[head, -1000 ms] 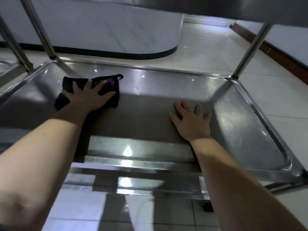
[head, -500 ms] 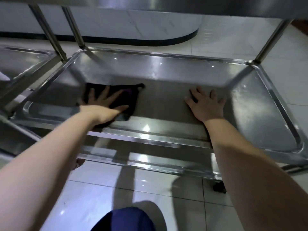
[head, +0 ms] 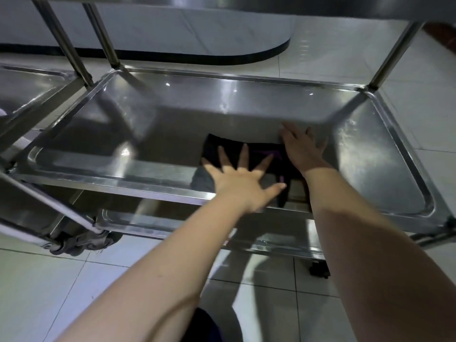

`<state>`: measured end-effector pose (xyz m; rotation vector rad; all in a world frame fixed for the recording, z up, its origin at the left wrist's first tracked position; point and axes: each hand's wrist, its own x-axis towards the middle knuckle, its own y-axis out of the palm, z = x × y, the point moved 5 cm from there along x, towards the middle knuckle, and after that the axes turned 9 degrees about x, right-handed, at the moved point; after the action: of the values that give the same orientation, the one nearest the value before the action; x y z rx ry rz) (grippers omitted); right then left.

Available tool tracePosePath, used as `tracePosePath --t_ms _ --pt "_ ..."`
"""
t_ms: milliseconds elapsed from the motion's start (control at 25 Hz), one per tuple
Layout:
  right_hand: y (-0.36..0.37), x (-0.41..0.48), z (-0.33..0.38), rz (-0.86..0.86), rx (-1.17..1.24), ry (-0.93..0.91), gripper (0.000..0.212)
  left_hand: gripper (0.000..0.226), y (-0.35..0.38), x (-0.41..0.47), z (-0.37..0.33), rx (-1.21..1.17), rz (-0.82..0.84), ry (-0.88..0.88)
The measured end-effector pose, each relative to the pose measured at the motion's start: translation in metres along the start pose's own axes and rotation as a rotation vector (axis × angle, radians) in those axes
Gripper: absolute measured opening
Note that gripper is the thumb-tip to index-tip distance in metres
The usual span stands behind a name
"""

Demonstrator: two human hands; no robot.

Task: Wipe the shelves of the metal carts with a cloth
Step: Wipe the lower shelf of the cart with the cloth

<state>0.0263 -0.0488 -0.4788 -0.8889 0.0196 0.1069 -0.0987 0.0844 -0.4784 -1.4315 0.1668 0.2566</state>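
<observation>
1 head view: faces forward-down, close above cart shelf (head: pixel 246 104).

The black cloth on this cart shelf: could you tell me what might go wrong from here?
Part of the cloth seems to hang over the front rim of the shelf; a pull toward the person might drop it. The right hand rests flat beside the cloth, so the left hand pressing it may bump into it.

Two bare arms in shot: the left hand (head: pixel 237 183) is uncovered, with a short pale nail (head: pixel 281 185) showing on the thumb. The right hand (head: pixel 303 149) is bare too, half in shadow. The left forearm (head: pixel 172 262) and right forearm (head: pixel 357 243) run bare to the frame's edge, and down at the bottom there's a rounded patch of dark blue fabric clothing (head: pixel 209 327).
</observation>
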Motion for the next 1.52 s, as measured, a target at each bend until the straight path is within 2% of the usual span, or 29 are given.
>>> tracePosePath --t_ms 80,120,200,280,320,400,480,640,720,800,880,960,1120,1320,1440,1520 --pt "-0.018 -0.007 0.000 -0.039 0.197 0.018 0.044 0.073 -0.011 -0.005 -0.023 -0.003 0.000 0.041" --pt "-0.028 -0.011 0.004 -0.060 0.304 0.009 0.044 0.069 -0.020 -0.007 -0.018 -0.058 -0.072 0.058" --pt "-0.039 -0.017 0.024 -0.061 0.423 -0.035 0.045 0.058 -0.045 -0.015 0.021 -0.280 -0.401 0.077" --pt "-0.017 -0.032 0.057 0.038 0.044 -0.095 0.052 0.050 -0.057 -0.016 0.078 -0.386 -0.684 0.069" --pt "0.008 -0.047 0.070 0.108 -0.187 -0.096 0.057 0.047 -0.056 -0.006 0.105 -0.390 -0.712 0.043" --pt "0.050 -0.080 0.080 0.216 -0.425 -0.069 0.067 0.038 -0.046 0.029 0.136 -0.432 -0.567 -0.050" --pt "0.060 -0.095 0.070 0.202 -0.482 -0.070 0.069 0.038 -0.037 0.060 0.128 -0.433 -0.453 -0.028" --pt "0.000 -0.078 -0.004 0.088 -0.469 -0.089 0.067 0.053 -0.022 0.093 0.094 -0.116 -0.279 0.118" --pt "-0.049 -0.071 -0.063 0.057 -0.524 0.016 0.072 0.056 -0.017 0.101 0.095 -0.073 -0.239 0.102" --pt "-0.097 -0.074 -0.113 0.059 -0.482 0.164 0.083 0.056 -0.016 0.102 0.092 -0.038 -0.250 0.098" --pt "-0.111 -0.079 -0.127 0.065 -0.451 0.249 0.084 0.056 -0.015 0.101 0.087 -0.024 -0.278 0.091" --pt "-0.082 -0.071 -0.108 0.088 -0.490 0.203 0.080 0.056 -0.014 0.101 0.086 -0.029 -0.297 0.078" --pt "-0.004 -0.014 -0.014 0.095 -0.495 -0.094 0.069 0.055 -0.013 0.102 0.093 -0.041 -0.315 0.083" --pt "0.021 0.094 0.047 0.076 -0.470 -0.049 0.064 0.057 -0.005 0.107 0.100 -0.006 -0.357 0.067" --pt "0.032 0.110 0.057 0.104 -0.496 -0.088 0.067 0.059 -0.007 0.108 0.104 -0.029 -0.349 0.083" --pt "0.015 0.110 0.041 0.112 -0.505 -0.115 0.067 0.057 -0.008 0.107 0.105 -0.057 -0.338 0.089"
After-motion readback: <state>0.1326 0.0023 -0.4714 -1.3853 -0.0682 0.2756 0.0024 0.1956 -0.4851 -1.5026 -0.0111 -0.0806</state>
